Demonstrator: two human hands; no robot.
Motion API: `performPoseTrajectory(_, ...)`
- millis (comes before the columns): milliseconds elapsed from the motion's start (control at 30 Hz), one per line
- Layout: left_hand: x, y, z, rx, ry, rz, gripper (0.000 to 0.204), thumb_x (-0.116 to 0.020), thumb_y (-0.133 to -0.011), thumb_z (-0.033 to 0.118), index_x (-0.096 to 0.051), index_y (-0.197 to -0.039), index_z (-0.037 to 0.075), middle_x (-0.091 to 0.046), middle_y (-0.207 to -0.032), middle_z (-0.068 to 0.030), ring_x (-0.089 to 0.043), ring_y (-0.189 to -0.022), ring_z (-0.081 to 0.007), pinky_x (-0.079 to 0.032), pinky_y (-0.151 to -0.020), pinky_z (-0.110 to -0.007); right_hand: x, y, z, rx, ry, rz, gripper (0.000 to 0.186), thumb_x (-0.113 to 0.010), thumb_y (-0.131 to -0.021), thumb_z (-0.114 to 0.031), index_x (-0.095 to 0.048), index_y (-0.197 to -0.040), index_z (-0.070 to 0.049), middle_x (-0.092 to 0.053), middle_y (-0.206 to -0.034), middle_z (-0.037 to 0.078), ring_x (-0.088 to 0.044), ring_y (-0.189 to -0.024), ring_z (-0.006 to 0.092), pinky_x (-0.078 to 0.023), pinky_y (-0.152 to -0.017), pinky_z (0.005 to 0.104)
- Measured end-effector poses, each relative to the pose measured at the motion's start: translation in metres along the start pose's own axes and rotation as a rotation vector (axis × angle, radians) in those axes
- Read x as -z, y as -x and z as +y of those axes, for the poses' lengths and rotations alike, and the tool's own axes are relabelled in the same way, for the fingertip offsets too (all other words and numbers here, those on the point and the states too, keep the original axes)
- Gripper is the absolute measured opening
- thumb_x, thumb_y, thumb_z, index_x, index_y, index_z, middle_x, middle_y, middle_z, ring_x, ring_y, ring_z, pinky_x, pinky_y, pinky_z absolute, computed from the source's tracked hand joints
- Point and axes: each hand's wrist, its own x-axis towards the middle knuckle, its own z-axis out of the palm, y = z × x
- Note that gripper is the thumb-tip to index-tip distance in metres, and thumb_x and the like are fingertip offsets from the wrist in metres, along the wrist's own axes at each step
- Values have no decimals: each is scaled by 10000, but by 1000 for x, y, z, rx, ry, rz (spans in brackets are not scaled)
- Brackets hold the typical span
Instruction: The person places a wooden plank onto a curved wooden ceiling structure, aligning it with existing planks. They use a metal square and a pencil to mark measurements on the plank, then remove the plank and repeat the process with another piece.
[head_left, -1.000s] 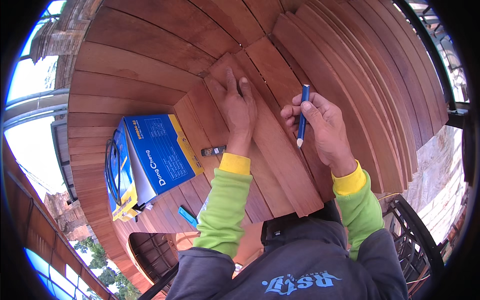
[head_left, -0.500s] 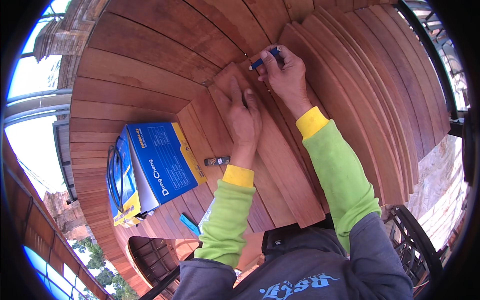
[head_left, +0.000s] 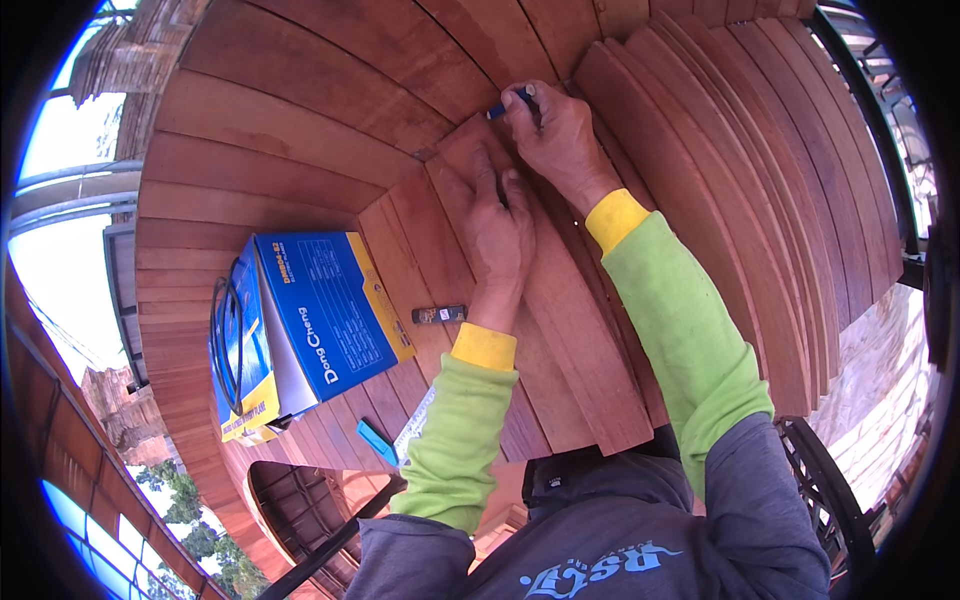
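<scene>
My left hand [head_left: 497, 225] lies on a loose reddish wooden plank [head_left: 590, 390], fingers stretched toward its far end. At that far end, just above and right of those fingers, my right hand [head_left: 555, 145] grips a blue pencil [head_left: 494, 111], tilted and partly hidden by the fingers. Whether its tip touches the wood is unclear. Left of my left forearm are a small dark object [head_left: 438, 314] with a pale label, a turquoise tool [head_left: 376, 441] and a white strip [head_left: 414, 427], partly behind the sleeve.
An open blue-and-yellow cardboard box [head_left: 325, 310] stands at left with a black cable [head_left: 232, 345] over it. Several overlapping curved boards [head_left: 700, 220] lie at right on the curved plank surface [head_left: 280, 120], beside a black metal railing [head_left: 890, 170]. Foliage [head_left: 185, 500] shows at lower left.
My right hand has moved forward and left with the pencil, which went from upright to slanted at the plank's far end. My left hand stays on the plank.
</scene>
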Motion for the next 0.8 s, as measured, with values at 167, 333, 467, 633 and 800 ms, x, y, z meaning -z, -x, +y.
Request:
performPoseTrajectory(167, 3, 1, 0, 10, 51, -19, 500, -513, -969, 199, -413, -1419, 8, -240, -1412, -461, -261, -1347, -549, -314, -1104, -436, 1, -2, 1, 56, 91, -95, 163, -600, -927, -153, -651, -931, 2, -658, -706, 148, -648, -611, 269, -509, -586, 338)
performPoseTrajectory(333, 4, 0, 2, 9, 48, -29, 500, -506, -972, 201, -407, -1420, 3, -225, -1419, -460, -250, -1348, -551, -314, -1103, -437, 1, -11, 0, 89, 132, -176, 165, -596, -927, -149, -637, -902, 9, -631, -692, 178, -617, -605, 331, -492, -576, 369)
performPoseTrajectory(467, 1, -2, 0, 25, 108, -40, 494, -497, -976, 203, -407, -1418, 1, -221, -1416, -464, -247, -1344, -557, -316, -1100, -445, -1, -19, -4, 142, 145, -214, 180, -598, -921, -150, -624, -874, 21, -612, -684, 212, -597, -614, 379, -479, -571, 403)
performPoseTrajectory(633, 3, -2, 1, 18, 106, -56, 497, -491, -981, 207, -401, -1412, -23, -222, -1408, -472, -252, -1337, -562, -319, -1095, -451, 2, -26, -10, 167, 194, -252, 225, -596, -913, -161, -605, -815, 41, -594, -661, 241, -577, -606, 408, -467, -569, 433)
performPoseTrajectory(800, 0, -1, 2, -21, 9, -13, 473, -491, -985, 212, -438, -1384, -35, -289, -1401, -427, -342, -1314, -507, -361, -1053, -422, 17, -14, -19, 62, 168, -292, 256, -593, -900, -161, -593, -759, 52, -579, -629, 237, -562, -575, 404, -458, -553, 431)
